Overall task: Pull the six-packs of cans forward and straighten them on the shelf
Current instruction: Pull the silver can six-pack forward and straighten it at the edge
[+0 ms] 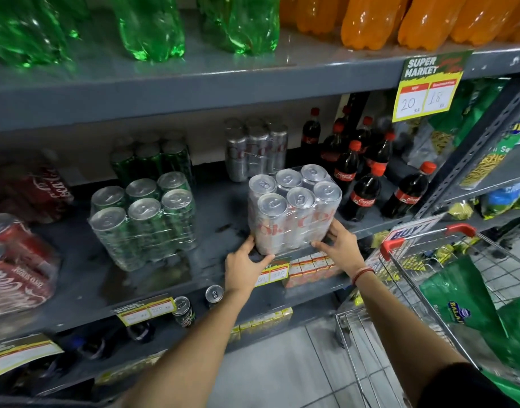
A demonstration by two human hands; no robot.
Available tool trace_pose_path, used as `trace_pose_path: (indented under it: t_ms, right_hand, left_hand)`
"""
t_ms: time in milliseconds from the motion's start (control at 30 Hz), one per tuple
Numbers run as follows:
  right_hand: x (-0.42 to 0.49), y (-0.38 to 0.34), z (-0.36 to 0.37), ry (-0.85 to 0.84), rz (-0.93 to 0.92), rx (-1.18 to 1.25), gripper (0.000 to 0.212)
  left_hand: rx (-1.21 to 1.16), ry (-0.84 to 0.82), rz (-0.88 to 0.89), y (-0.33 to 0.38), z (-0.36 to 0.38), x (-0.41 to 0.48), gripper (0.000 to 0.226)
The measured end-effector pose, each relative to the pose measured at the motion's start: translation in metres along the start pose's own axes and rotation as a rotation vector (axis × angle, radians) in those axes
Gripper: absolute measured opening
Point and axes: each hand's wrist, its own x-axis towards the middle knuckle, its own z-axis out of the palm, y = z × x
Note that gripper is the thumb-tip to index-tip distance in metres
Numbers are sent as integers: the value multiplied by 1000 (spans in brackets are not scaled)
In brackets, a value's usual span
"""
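A shrink-wrapped six-pack of silver cans [294, 210] stands at the front edge of the grey shelf [220, 225]. My left hand [245, 265] grips its lower left corner and my right hand [342, 245] its lower right corner. A second silver six-pack [254, 148] stands further back behind it. To the left, a green six-pack [144, 219] sits near the front, slightly turned, with another green pack [151, 160] behind it. Red cola packs [17, 260] lie at the far left.
Small cola bottles [367, 178] stand right of the silver pack. Green and orange bottles fill the shelf above. Price tags [272, 273] hang on the shelf edge. A wire cart [429, 240] with green bags stands at the right. Loose cans [183, 310] sit on the lower shelf.
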Motion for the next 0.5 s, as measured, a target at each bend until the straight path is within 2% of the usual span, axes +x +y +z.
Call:
trace_pose_path:
  t_ms: [100, 167, 233, 300, 400, 500]
  right_hand:
    - [-8, -4, 10, 88, 6, -53, 64]
    - [-19, -3, 25, 268, 4, -89, 59]
    - [-33, -2, 50, 483, 51, -46, 50]
    - [-50, -11, 82, 609, 77, 46, 33]
    - [-73, -44, 138, 587, -27, 133, 12]
    - [-85, -77, 189, 399, -139, 185, 16]
  left_hand:
    - [-1, -63, -16, 0, -7, -1, 71]
    - [-17, -75, 12, -2, -18, -3, 67]
    - [-94, -18, 22, -9, -35, -7, 60]
    - [-192, 95, 2, -19, -60, -12, 49]
    - [-246, 347, -1, -43, -105, -22, 30]
    - [-192, 567, -2, -69, -150, -31, 18]
